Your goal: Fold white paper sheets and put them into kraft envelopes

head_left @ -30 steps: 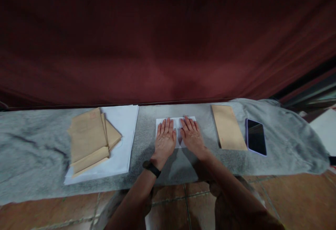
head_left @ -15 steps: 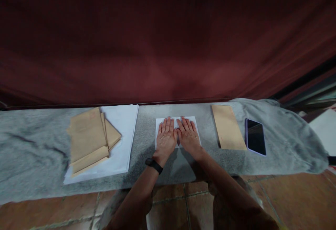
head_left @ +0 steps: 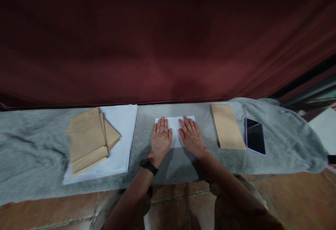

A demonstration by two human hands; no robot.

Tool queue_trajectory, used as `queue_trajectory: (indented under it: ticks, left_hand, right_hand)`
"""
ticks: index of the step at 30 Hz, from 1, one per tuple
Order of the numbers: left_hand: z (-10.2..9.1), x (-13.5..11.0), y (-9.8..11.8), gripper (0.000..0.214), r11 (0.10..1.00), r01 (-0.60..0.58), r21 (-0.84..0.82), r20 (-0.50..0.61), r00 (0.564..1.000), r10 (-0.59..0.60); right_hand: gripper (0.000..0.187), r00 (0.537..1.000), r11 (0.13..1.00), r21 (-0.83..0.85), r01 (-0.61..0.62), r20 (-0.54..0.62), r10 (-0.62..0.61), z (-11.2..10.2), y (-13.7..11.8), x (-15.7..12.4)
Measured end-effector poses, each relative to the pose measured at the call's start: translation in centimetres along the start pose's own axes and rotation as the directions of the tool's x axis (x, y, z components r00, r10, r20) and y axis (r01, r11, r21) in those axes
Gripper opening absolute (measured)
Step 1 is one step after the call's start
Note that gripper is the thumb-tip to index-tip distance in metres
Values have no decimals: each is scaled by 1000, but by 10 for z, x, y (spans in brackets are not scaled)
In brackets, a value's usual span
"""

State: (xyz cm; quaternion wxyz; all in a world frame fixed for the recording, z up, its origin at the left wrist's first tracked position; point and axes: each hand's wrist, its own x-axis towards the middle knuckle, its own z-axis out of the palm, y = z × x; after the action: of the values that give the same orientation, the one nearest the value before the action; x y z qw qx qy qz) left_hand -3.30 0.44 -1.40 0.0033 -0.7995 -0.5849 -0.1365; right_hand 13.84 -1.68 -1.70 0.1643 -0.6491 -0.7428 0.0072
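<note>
A white sheet of paper (head_left: 175,132), which looks folded, lies flat in front of me on a grey cloth. My left hand (head_left: 161,137) rests palm down over its left side, fingers stretched out and pointing away from me. Over the right side lies my right hand (head_left: 192,136), also flat with its fingers spread. Between the two hands the middle of the paper shows. Parts of its left and right edges are hidden under my palms. Neither hand grips anything.
To the left, several brown envelopes (head_left: 88,133) lie on a stack of white paper (head_left: 122,156). A single brown envelope (head_left: 228,126) and a phone (head_left: 255,136) lie to the right. The grey cloth (head_left: 147,128) ends behind at a dark red curtain (head_left: 157,72).
My hands have slid apart across the paper, the left one to the left and the right one slightly right. More of the paper's middle shows now.
</note>
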Motion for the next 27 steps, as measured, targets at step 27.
queue_trajectory:
  ticks: [27]
  left_hand:
    - [-3,7,22,56,996,-78,-33,97,992,81]
  right_hand:
    - [53,999,999,34,38,25,-39,5,-7,8]
